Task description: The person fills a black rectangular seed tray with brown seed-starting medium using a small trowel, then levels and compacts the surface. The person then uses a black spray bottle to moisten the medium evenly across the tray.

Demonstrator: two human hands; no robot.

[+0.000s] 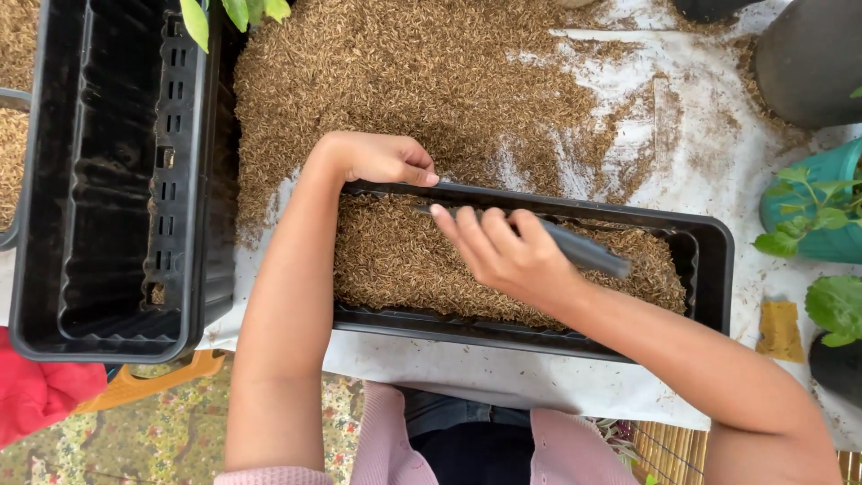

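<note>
**Two hands at a husk-filled planter trough**

A long black planter trough [709, 260] lies across the desk [691, 144], which is covered with a white sheet, directly in front of the person. The trough is filled most of the way with brown rice husk [386, 260], heaped higher at the left end than at the right.

The left hand [382, 160] rests on the trough's far rim near its left end, fingers [422, 172] clenched lightly and pinched onto the rim's edge. The right hand [503, 251] hovers over the middle of the trough, its fingers curled around a dark flat strip [584, 250] that runs from the hand out to the right, above the husk surface. How tightly the strip is held cannot be told, since the palm faces away from the camera.

Beyond the trough, a large loose pile of husk [413, 81] spreads over the sheet, thinning to scattered grains on the right. A second black trough [54, 296], empty and deeper, stands lengthwise at the left, touching the pile's edge. At the right edge stand a teal pot [835, 175] with a small green plant [804, 211], a grey pot [808, 63] above it, and another leafy plant [840, 310] below. A red cloth [40, 391] shows at the lower left.
</note>
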